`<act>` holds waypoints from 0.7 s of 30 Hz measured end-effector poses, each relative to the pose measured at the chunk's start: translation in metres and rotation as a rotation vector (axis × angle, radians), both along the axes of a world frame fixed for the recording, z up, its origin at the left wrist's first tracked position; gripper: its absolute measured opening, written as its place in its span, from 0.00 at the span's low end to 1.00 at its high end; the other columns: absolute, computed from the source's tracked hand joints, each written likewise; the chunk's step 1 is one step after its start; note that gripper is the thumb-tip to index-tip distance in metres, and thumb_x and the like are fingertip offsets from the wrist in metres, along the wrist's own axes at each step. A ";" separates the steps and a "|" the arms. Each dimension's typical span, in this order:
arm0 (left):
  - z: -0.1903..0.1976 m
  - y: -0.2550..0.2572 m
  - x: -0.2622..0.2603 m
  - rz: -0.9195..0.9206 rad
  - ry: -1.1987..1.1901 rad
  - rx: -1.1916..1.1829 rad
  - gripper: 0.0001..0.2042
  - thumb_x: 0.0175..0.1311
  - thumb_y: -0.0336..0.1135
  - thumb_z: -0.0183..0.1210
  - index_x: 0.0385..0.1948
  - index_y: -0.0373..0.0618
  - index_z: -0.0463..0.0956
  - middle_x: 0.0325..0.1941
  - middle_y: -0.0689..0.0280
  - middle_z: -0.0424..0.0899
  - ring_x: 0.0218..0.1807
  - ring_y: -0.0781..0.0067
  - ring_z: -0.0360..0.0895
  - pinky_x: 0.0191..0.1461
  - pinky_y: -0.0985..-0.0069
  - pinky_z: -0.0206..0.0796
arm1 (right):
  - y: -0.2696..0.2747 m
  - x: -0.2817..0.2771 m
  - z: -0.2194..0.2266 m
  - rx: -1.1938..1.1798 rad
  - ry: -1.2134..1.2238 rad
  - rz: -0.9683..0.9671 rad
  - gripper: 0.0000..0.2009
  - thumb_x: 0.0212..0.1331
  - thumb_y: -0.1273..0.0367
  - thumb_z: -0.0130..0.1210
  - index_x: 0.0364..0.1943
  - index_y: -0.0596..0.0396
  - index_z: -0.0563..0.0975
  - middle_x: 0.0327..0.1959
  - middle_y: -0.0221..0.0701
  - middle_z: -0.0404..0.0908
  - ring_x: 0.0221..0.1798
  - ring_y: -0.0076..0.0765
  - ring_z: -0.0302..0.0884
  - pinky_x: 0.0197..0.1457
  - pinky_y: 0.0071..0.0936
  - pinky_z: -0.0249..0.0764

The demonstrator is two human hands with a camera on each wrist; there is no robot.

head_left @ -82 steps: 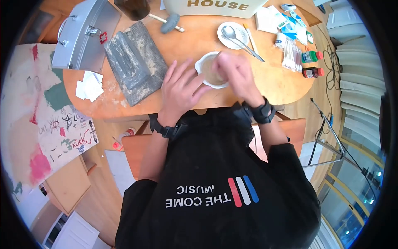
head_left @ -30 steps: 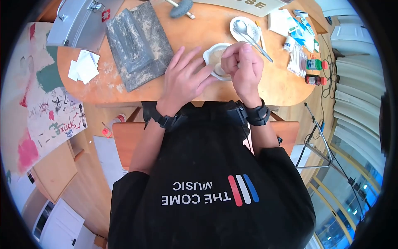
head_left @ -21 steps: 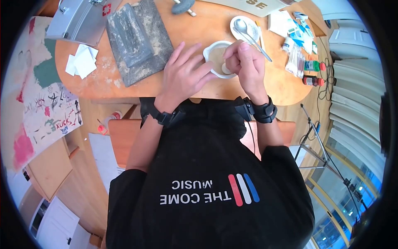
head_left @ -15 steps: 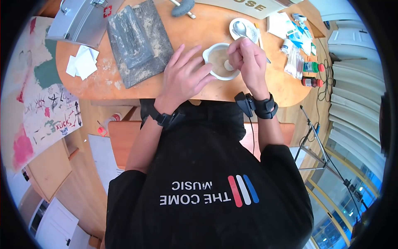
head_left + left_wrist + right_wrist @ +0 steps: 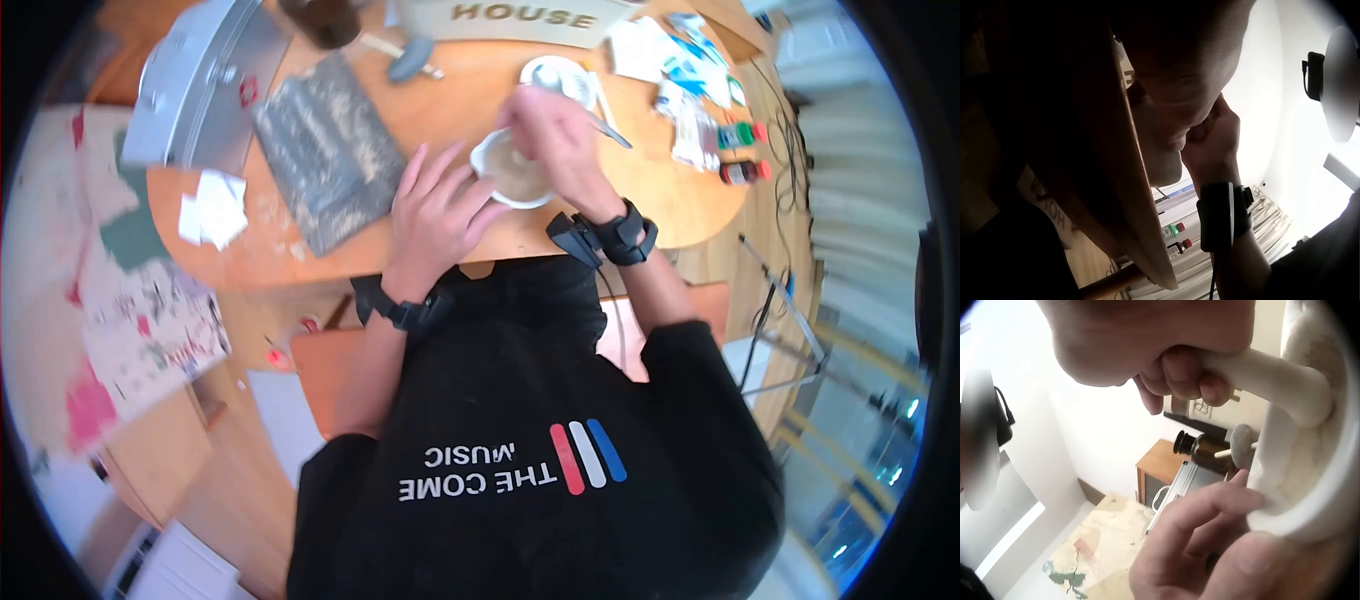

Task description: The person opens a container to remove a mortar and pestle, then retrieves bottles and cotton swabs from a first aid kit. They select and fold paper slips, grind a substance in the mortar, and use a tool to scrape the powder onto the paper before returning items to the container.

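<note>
In the head view, a white mortar (image 5: 479,163) with beige powder sits near the table's front edge. My left hand (image 5: 438,222) lies at its left side, outer fingers spread; the right wrist view shows that hand (image 5: 1191,550) pinching the rim between finger and thumb. My right hand (image 5: 560,140) is above the bowl's back right. Up close, the right hand (image 5: 1154,340) grips a white pestle (image 5: 1272,378), its rounded end against the powdery inner wall. From the left wrist, the left hand (image 5: 1188,69) is dark and partly covers the mortar (image 5: 1159,150).
Behind the mortar stand a plate with a spoon (image 5: 612,130) and a grey-headed mallet (image 5: 410,60). A dusty grey slab (image 5: 330,150), white paper pieces (image 5: 215,210) and a metal case (image 5: 195,90) are at left. Cotton swabs (image 5: 692,135) and small bottles (image 5: 740,135) lie at right.
The head view has shifted, bringing more of the far table into sight. My right hand has moved toward the back left over the mortar; my left hand keeps its place beside it.
</note>
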State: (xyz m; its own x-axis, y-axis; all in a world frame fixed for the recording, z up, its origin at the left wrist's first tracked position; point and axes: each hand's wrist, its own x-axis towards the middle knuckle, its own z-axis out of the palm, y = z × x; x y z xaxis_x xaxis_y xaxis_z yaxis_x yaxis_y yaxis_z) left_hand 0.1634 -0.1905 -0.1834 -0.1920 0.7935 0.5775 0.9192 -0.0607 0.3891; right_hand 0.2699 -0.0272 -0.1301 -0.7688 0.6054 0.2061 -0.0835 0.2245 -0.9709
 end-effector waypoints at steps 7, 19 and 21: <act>-0.020 -0.002 0.001 0.021 0.113 -0.084 0.15 0.57 0.42 0.68 0.42 0.43 0.85 0.38 0.59 0.87 0.45 0.50 0.83 0.52 0.53 0.73 | -0.013 -0.065 0.049 0.806 -0.273 0.811 0.21 0.77 0.58 0.48 0.38 0.66 0.78 0.29 0.33 0.83 0.30 0.31 0.76 0.35 0.35 0.72; 0.003 0.010 0.012 -0.101 0.153 0.035 0.14 0.55 0.35 0.70 0.43 0.45 0.84 0.52 0.52 0.86 0.59 0.45 0.81 0.64 0.55 0.69 | -0.019 -0.095 0.068 1.030 -0.181 0.776 0.22 0.78 0.56 0.48 0.34 0.63 0.79 0.23 0.25 0.74 0.26 0.23 0.68 0.31 0.30 0.67; 0.001 0.006 0.010 -0.085 -0.061 -0.056 0.14 0.55 0.35 0.70 0.43 0.45 0.84 0.47 0.52 0.86 0.56 0.46 0.81 0.61 0.55 0.70 | -0.021 -0.097 0.076 1.017 -0.126 0.783 0.22 0.78 0.56 0.49 0.33 0.62 0.79 0.22 0.23 0.72 0.25 0.22 0.66 0.30 0.30 0.66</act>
State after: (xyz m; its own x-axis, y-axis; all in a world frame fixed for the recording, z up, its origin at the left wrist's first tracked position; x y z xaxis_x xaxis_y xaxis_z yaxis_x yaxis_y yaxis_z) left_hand 0.1735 -0.1840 -0.1828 -0.1564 0.8390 0.5212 0.8862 -0.1138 0.4492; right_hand 0.1727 -0.0479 -0.0537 -0.8936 -0.3985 0.2067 -0.4489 0.7972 -0.4038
